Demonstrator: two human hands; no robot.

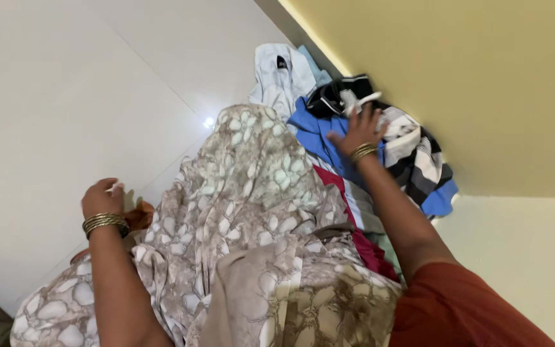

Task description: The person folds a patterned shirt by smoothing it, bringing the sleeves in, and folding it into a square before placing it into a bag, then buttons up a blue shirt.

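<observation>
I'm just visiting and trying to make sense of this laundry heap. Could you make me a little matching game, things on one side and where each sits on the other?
Things:
1. right hand
2. left hand
3. white shirt
4. patterned beige cloth

Places:
A. at the far end of the pile
B. draped across the middle
C. on the black-and-white striped garment
D. at the cloth's left edge, above the white floor

Pairs: 1-C, 2-D, 3-A, 4-B
</observation>
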